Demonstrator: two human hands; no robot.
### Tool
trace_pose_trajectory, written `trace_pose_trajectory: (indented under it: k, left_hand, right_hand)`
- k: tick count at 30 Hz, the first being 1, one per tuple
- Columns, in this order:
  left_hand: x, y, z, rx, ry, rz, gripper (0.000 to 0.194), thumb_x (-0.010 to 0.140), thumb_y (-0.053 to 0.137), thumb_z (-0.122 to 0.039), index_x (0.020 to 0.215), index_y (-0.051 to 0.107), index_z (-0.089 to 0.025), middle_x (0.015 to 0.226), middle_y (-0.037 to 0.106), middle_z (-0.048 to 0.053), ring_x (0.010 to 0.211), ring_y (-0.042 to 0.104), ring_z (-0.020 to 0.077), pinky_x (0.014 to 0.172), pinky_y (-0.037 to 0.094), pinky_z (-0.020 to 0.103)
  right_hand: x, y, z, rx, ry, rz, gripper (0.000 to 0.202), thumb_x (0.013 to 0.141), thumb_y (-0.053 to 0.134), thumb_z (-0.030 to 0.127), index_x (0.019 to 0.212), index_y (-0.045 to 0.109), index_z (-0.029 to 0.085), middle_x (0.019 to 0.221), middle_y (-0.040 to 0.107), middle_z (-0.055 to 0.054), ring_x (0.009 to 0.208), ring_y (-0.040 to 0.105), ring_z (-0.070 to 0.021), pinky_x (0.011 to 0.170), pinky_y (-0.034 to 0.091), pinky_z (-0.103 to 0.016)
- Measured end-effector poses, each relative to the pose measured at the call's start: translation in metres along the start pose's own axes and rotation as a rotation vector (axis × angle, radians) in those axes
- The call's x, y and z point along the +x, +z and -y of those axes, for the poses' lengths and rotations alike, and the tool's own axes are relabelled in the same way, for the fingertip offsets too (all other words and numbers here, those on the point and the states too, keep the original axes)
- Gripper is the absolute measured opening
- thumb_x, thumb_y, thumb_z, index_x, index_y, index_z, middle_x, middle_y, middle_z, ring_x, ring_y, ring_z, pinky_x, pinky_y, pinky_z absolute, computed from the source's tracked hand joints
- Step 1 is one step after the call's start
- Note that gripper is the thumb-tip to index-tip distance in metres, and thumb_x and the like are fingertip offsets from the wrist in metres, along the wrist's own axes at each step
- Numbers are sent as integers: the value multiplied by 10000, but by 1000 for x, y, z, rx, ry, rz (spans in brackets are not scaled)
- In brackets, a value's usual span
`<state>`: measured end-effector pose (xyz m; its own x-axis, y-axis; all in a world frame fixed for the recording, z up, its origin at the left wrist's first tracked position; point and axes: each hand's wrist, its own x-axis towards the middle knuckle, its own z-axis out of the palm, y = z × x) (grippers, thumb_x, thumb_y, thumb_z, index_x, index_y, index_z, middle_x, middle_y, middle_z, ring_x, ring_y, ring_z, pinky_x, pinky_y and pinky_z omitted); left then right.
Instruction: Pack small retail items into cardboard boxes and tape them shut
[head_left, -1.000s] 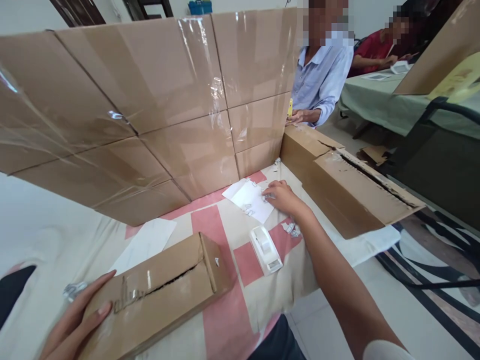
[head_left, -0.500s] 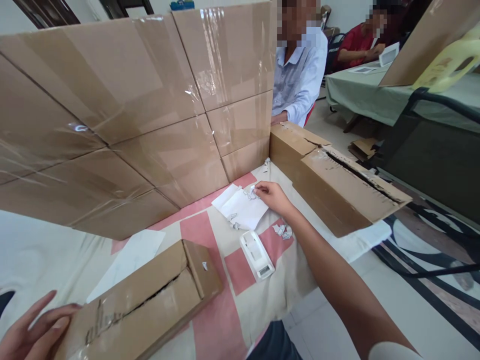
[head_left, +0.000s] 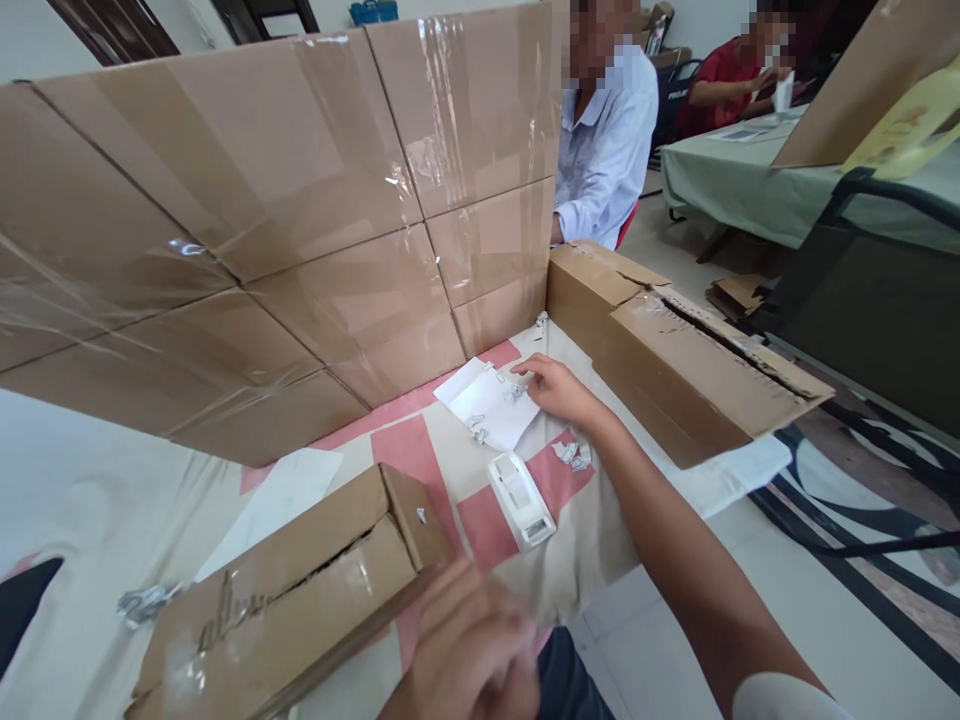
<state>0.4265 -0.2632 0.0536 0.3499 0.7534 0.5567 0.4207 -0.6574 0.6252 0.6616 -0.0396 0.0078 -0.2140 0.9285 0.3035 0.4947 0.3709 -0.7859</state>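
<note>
My right hand [head_left: 553, 386] hovers over the right edge of a white paper sheet [head_left: 495, 408], fingers apart, with nothing visible held. Small paper cutouts [head_left: 478, 428] lie on that sheet. My left hand [head_left: 472, 645] is smeared by motion at the bottom centre, in front of the near cardboard box [head_left: 300, 590]; its fingers cannot be made out. Between the hands rests a white device with a small display [head_left: 520, 498]. More paper scraps [head_left: 571, 455] lie to its right, on the pink and cream cloth [head_left: 411, 450].
Taped cardboard boxes [head_left: 322, 190] form a wall behind the sheet. A long box [head_left: 675, 370] borders the right side. Crumpled scraps [head_left: 146, 604] lie at the left. A person in a light shirt [head_left: 611, 140] sits beyond; another in red [head_left: 720, 90] is farther back.
My left hand has left the near box's left end and moved right to the bottom centre. My right hand's fingers have opened, and the white piece they pinched is no longer between them.
</note>
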Motion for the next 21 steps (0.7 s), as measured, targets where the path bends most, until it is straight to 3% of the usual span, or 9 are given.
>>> trace_pose_trajectory:
  k: [2,6,13,18,21]
  left_hand:
    - [19,17,1,-63,117,-98,322,893,577,-119,1171,585,-281,801,705,45,653,628,187,622,498,369]
    - [51,39,19,-144,-4,-187,214,921,545,-116,1076,593,-254,771,636,32,681,588,172,625,466,331]
    - [40,61,55,-21,-137,-238,103,913,598,-175,983,635,-241,914,658,47,905,611,215,808,487,367]
    - [41,75,79,-61,-504,-377,151,945,551,-318,1037,644,-242,1111,605,68,1102,571,242,999,441,411]
    - [39,81,88,-72,-611,-452,184,986,468,-342,1050,605,-235,1102,601,70,1082,565,237,995,438,414]
  right_hand:
    - [-1,-4,5,-22,-24,5,411,717,483,10,983,759,158,1028,678,-66,829,606,-167,807,481,-298]
    - [-5,-8,20,-64,-87,17,371,742,476,1,905,759,176,953,701,-52,901,616,-193,823,463,-304]
    - [-13,-13,33,-141,-72,141,262,854,550,62,946,762,185,936,722,-36,799,611,-162,761,448,-284]
    - [-15,-2,35,-225,-141,135,254,883,579,82,1008,774,186,998,734,-77,968,586,-228,854,449,-340]
    - [-18,21,39,-388,-245,190,320,904,568,84,1105,779,218,1230,717,-92,1144,503,-298,951,391,-435]
